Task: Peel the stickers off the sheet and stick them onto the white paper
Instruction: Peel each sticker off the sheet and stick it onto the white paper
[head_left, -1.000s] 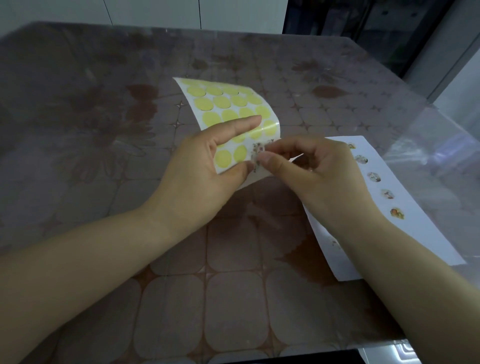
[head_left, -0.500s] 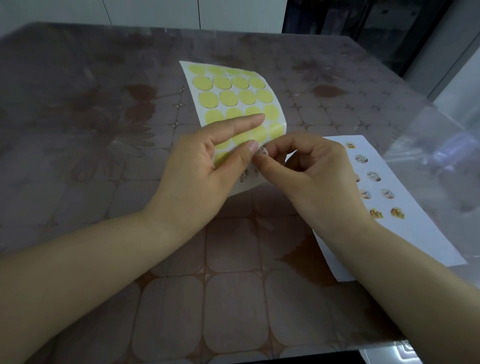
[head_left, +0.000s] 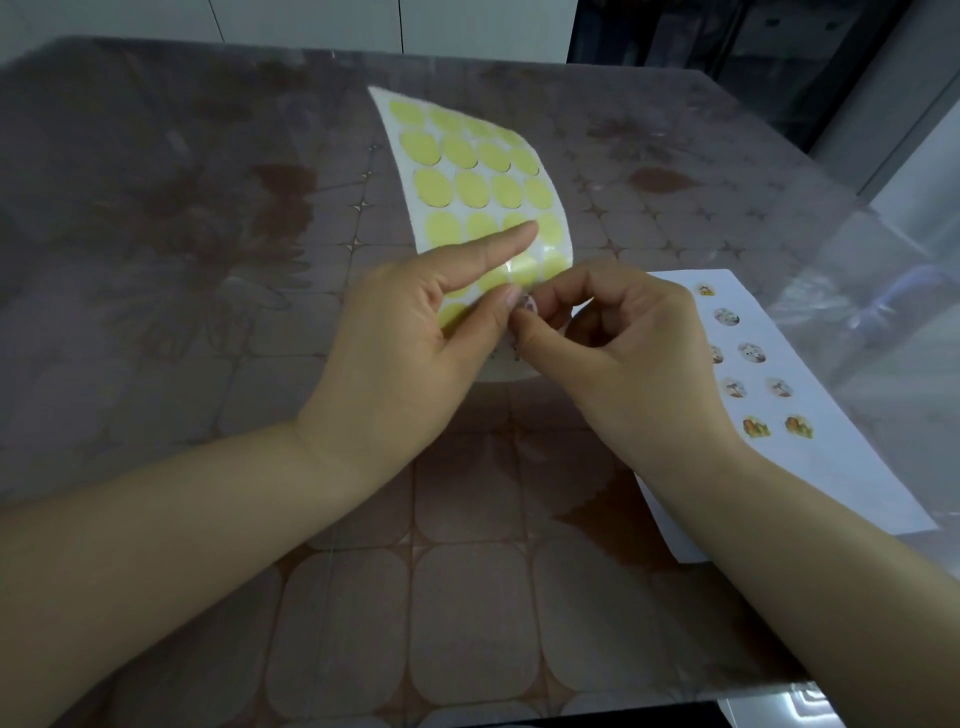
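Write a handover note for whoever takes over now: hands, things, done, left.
Left hand holds the sticker sheet lifted and curved above the table, forefinger laid across it.
Right hand pinches one printed sticker at the sheet's near edge; whether it is fully off, I cannot tell.
White paper lies flat on the table to the right, with several stickers on it.
Done: most of the sheet shows bare yellow circles.
Left: place this sticker on the paper, then peel any that remain at the near end.
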